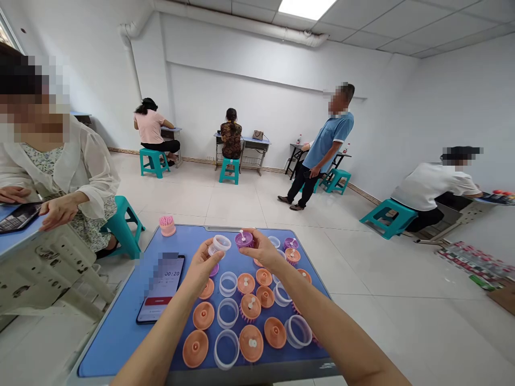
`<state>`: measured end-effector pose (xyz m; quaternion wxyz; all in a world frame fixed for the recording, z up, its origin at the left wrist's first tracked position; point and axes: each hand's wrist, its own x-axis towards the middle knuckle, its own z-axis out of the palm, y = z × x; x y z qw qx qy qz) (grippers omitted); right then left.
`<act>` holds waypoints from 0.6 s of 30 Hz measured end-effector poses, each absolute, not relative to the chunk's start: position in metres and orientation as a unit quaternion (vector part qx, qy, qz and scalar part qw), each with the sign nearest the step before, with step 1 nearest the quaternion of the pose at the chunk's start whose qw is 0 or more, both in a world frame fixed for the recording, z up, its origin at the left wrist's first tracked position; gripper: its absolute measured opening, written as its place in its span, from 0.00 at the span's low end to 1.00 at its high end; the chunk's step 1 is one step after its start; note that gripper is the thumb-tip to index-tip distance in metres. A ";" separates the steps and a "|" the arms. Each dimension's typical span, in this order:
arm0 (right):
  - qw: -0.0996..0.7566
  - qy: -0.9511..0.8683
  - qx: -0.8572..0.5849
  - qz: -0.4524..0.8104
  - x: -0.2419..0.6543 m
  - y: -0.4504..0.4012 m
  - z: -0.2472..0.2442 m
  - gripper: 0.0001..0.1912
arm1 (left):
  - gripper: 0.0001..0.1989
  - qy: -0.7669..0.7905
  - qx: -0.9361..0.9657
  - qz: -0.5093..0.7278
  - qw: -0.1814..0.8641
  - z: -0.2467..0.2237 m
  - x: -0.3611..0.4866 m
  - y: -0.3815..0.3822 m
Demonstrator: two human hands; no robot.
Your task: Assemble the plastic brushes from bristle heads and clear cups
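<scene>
My left hand [206, 264] is closed around a clear plastic cup [222, 244], held tilted above the far part of the blue desk [116, 332]. Beside it, my right hand [259, 247] grips a purple brush head [242, 239] with a white stem standing up from its middle. The two pieces are close together but apart. Below lie rows of orange caps [195, 348], clear cups [226, 349] and orange brush heads [251, 343] with white pieces at their centres. A purple brush head [291, 244] sits at the far right. My forearms hide some parts.
A phone [161, 289] showing a timer lies on the desk's left side. A pink bristled brush [167, 226] stands at the far left corner. Someone sits close by at the left desk [48, 257]; others sit farther off, and a person in blue [328, 145] stands.
</scene>
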<state>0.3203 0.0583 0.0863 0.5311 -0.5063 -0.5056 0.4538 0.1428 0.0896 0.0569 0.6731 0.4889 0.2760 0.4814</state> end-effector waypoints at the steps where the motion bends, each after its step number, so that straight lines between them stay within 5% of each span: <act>1: 0.531 -0.503 -0.505 0.458 0.320 0.058 0.086 0.28 | 0.20 0.276 0.488 0.480 0.675 0.055 0.143 0.090; 13: 0.504 -0.524 -0.467 0.503 0.322 0.054 0.080 0.32 | 0.23 0.278 0.532 0.462 0.653 0.050 0.133 0.093; 18: 0.506 -0.529 -0.477 0.485 0.320 0.051 0.081 0.24 | 0.28 0.290 0.548 0.439 0.650 0.051 0.130 0.092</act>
